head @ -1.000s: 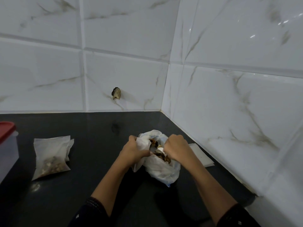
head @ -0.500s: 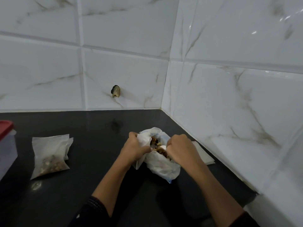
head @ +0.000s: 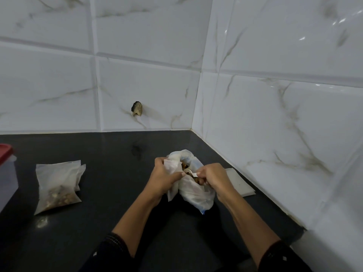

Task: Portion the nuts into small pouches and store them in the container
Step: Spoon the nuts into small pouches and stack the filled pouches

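Right hand (head: pixel 214 177) eased back over nut bag (head: pixel 196 191) near worktop (head: pixel 98 222) right edge, pinching unclear white piece (head: pixel 195 174), left hand (head: pixel 163 175) gripping pouch (head: pixel 171 167) alongside, container (head: pixel 7 177) cropped at left

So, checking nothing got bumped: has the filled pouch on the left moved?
No. The filled pouch lies where it did, below-left of the wall hole.

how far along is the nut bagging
Done: filled pouches lie on the counter, left. In hand: the left hand grips an open pouch at the mouth of the nut bag; the right hand pinches a white piece there. Left: fill this one, then move all into the red-lidded container, lid on.
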`<state>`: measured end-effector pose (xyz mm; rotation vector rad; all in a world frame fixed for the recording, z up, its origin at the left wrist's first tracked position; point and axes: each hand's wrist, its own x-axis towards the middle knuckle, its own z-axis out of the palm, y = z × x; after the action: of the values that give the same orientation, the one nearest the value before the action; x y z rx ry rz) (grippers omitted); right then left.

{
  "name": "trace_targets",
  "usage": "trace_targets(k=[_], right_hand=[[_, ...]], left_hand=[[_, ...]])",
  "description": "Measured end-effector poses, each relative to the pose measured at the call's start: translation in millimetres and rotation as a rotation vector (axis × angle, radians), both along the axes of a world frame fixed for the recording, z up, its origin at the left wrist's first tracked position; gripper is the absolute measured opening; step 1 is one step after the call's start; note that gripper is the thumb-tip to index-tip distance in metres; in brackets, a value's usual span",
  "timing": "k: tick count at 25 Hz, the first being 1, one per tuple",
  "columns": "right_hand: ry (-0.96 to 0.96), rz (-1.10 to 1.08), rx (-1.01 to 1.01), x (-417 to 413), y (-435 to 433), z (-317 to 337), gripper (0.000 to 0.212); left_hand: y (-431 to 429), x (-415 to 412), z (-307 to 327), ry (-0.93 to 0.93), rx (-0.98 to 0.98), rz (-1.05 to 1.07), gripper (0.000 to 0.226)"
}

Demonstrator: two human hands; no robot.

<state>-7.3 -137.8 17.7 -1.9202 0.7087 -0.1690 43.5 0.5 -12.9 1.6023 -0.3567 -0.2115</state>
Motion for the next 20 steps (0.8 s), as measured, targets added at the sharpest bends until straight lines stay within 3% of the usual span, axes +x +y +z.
trace_targets(k=[4,10,14,17,20], right_hand=[[-0.163,0.009,0.088,-10,-7,6,0.019],[-0.222,0.107,-0.427,-18,-4,8,0.027],[-0.199,0.112,-0.621,-17,-3,2,0.029],[-0.073,0.171,-0.769,-17,1,3,0.036],[-0.014,0.192,-0.792,-16,4,6,0.035]], left_hand=[[3,5,2,-0.010,0.134,-0.012,0.050],[5,8,4,0.009,0.183,-0.008,0.051],[6,7,5,-0.022,0.231,-0.008,0.059],[7,7,5,-0.060,0.299,0.016,0.060],[6,7,5,-0.067,0.300,0.019,0.053]])
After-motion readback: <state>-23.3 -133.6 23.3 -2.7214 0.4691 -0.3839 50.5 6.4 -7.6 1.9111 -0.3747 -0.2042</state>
